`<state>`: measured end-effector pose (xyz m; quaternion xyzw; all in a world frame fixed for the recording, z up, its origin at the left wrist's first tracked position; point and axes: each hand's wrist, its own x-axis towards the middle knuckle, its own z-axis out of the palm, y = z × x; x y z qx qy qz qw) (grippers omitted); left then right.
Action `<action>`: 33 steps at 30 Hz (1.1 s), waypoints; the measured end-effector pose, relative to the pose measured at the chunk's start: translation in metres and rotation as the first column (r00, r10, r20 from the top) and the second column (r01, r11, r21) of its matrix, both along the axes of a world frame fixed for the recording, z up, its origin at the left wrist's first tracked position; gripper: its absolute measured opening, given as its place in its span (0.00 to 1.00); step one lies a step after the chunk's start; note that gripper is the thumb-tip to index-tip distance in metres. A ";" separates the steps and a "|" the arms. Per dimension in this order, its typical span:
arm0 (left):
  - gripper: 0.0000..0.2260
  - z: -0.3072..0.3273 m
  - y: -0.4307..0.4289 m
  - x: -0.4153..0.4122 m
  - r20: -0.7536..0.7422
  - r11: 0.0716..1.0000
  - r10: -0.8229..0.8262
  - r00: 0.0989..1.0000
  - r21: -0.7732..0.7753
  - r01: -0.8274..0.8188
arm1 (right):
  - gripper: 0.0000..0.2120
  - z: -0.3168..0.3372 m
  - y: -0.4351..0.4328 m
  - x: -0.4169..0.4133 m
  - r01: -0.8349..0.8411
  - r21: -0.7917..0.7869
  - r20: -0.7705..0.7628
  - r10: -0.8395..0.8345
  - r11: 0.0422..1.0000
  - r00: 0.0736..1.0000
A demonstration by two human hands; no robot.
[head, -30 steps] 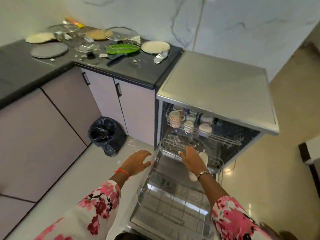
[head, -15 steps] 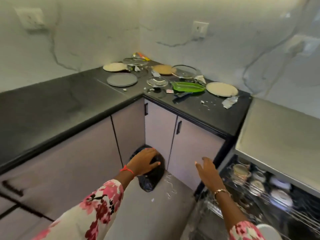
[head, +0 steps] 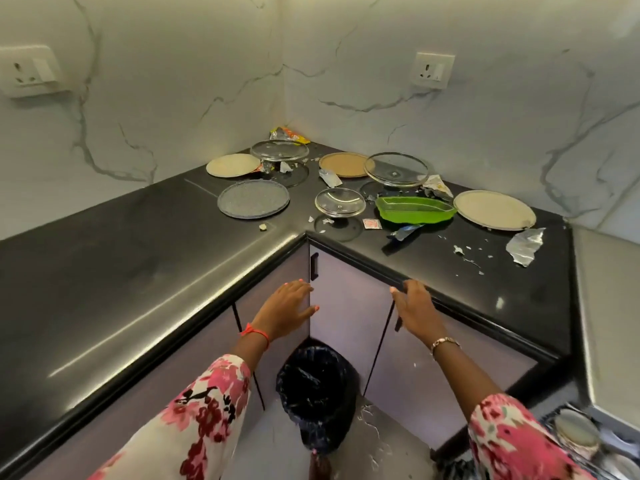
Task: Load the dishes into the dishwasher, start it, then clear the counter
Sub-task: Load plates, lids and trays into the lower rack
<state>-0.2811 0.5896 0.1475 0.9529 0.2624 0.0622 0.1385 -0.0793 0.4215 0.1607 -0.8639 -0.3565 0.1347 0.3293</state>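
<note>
- Your left hand (head: 289, 308) hangs at centre frame before the lilac cabinet doors (head: 346, 306), fingers loosely spread, holding nothing.
- Your right hand (head: 415, 306) is equally released and empty. Its fingertips reach the edge of the glossy black stone surface (head: 138, 271); contact is unclear.
- In the surface's far corner, upper centre, lie a round grey speckled plate (head: 253, 203), a small domed glass lid (head: 339, 201), a green leaf-shaped plastic tray (head: 415, 210) and a round beige plate (head: 494, 210).
- The steel-topped dishwasher (head: 606, 306) fills the right edge.
</note>
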 end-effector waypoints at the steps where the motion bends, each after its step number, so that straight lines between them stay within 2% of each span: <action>1: 0.24 -0.001 0.018 0.010 0.006 1.000 0.005 1.000 -0.006 -0.005 | 0.19 0.000 0.020 0.011 0.007 0.016 0.001 -0.007 1.000 1.000; 4: 0.24 -0.002 0.068 0.040 0.019 1.000 0.018 1.000 -0.020 -0.018 | 0.18 0.000 0.080 0.043 0.028 0.052 -0.043 -0.025 0.998 0.999; 8: 0.27 -0.001 0.137 0.077 0.071 0.992 0.076 0.995 -0.107 -0.068 | 0.14 0.014 0.158 0.075 0.113 0.166 -0.233 -0.072 0.980 0.970; 10: 0.32 -0.006 0.168 0.091 0.080 0.989 0.099 0.992 -0.115 -0.089 | 0.11 0.018 0.194 0.086 0.203 0.201 -0.408 -0.106 0.958 0.907; 12: 0.33 -0.015 0.188 0.099 0.050 0.988 0.104 0.993 -0.119 -0.098 | 0.12 0.014 0.224 0.098 0.302 0.204 -0.535 -0.152 0.931 0.831; 16: 0.39 -0.037 0.218 0.110 0.013 0.990 0.096 0.995 -0.103 -0.094 | 0.13 0.010 0.271 0.121 0.393 0.145 -0.716 -0.178 0.908 0.675; 19: 0.36 -0.052 0.224 0.109 0.041 0.996 0.084 0.996 -0.036 -0.083 | 0.15 0.010 0.290 0.130 0.452 0.126 -0.830 -0.156 0.883 0.536; 25: 0.32 -0.061 0.229 0.109 0.081 0.996 0.084 0.993 -0.034 -0.081 | 0.12 -0.002 0.312 0.137 0.552 0.081 -0.904 -0.171 0.830 0.391; 28: 0.32 -0.062 0.229 0.110 0.080 0.996 0.086 0.993 -0.023 -0.084 | 0.04 -0.003 0.314 0.140 0.547 0.073 -0.918 -0.159 0.834 0.364; 33: 0.32 -0.063 0.229 0.110 0.076 0.995 0.095 0.993 -0.013 -0.094 | 0.04 -0.002 0.314 0.140 0.555 0.094 -0.919 -0.141 0.827 0.367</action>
